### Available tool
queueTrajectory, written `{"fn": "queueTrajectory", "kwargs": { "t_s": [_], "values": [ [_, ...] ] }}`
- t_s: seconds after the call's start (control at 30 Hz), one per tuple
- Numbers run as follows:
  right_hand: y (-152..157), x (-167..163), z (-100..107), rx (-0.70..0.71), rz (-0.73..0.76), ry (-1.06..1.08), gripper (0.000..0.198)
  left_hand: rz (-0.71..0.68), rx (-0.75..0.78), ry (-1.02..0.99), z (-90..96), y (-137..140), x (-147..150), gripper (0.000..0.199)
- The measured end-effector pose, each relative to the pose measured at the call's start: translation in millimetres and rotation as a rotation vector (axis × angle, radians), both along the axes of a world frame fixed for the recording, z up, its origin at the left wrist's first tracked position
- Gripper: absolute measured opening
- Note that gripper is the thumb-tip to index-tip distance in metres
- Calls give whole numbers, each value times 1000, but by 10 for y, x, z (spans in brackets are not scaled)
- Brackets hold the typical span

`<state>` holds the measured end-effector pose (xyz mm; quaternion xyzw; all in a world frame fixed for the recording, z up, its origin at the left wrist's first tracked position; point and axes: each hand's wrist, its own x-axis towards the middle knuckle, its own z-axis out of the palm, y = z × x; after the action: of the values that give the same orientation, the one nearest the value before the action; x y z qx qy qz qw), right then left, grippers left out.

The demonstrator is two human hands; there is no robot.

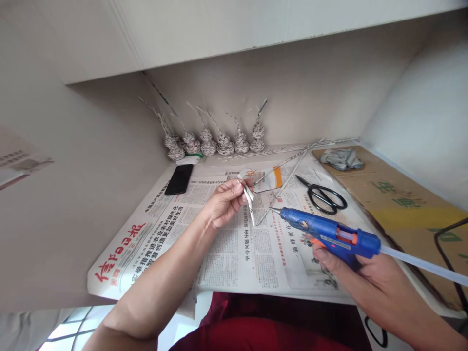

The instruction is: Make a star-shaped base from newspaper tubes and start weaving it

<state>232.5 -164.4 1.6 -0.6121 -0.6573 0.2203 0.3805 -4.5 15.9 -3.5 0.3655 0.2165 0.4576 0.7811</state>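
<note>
Between the thumb and fingers of my left hand (228, 201) is a rolled newspaper strip (249, 199), pinched above the table. Thin rolled paper sticks run away from it to the upper right. In my right hand (369, 275) I grip a blue hot glue gun (325, 231), its metal nozzle pointing left toward the paper strip but apart from it. A clear glue stick (420, 263) juts out of the gun's back end. Black-handled scissors (323, 196) lie just beyond the gun on the newspaper (226, 253).
Several woven paper gourds (224, 144) stand in a row along the back wall. A black phone (179, 179) lies at the left. On the right, a cardboard sheet (405, 195) carries a crumpled cloth (341, 158), and a black cable (440, 243) crosses it.
</note>
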Motion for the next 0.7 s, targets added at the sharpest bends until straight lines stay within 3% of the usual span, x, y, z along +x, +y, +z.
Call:
{"fn": "queueTrajectory", "kwargs": {
  "t_s": [0.13, 0.47, 0.7],
  "values": [
    [-2, -69, 19, 99, -6, -40, 18, -5, 9, 9, 3, -10, -1, 15],
    [54, -240, 230, 130, 35, -52, 14, -49, -23, -55, 12, -42, 4, 20],
    [102, -299, 244, 138, 54, -39, 17, -56, -13, -43, 5, -52, 13, 18]
  ]
}}
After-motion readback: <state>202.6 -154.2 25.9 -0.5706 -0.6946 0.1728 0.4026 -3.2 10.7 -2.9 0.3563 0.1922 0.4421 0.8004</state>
